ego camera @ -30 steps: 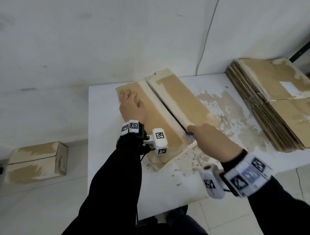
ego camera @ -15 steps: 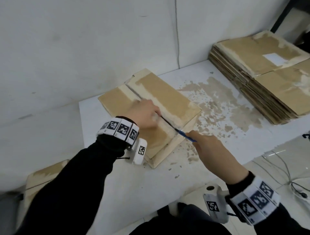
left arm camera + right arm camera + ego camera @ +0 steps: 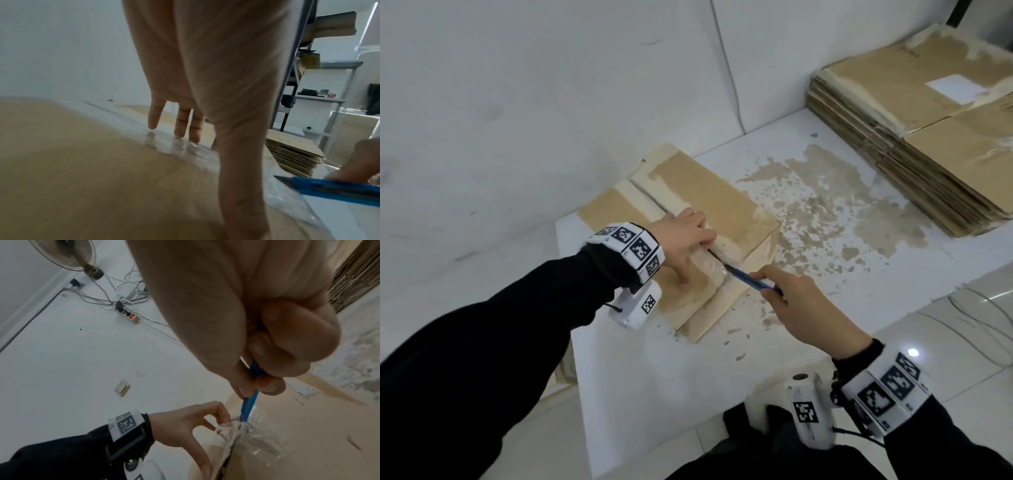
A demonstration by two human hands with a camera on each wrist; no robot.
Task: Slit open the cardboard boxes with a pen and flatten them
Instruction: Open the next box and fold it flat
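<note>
A taped cardboard box (image 3: pixel 698 192) lies flat on the white table (image 3: pixel 654 377). Its top seam is slit, with crumpled clear tape at the near end. My left hand (image 3: pixel 681 236) rests on the left flap, its fingers (image 3: pixel 180 123) straight with the tips pressing on the tape beside the seam and the thumb spread toward me. My right hand (image 3: pixel 808 308) grips a blue pen (image 3: pixel 750 279) just off the box's near end. The pen (image 3: pixel 249 404) has its tip in the tape at the end of the seam, close to the left hand (image 3: pixel 185 423).
A tall stack of flattened boxes (image 3: pixel 928 113) fills the table's far right. Torn paper residue (image 3: pixel 825 205) marks the table between the stack and the box. Cables (image 3: pixel 979 318) and a power strip (image 3: pixel 129 316) lie on the floor to the right.
My left hand has slid from the far part of the left flap to the seam near the box's front. The right hand with the pen stays at the near end of the seam.
</note>
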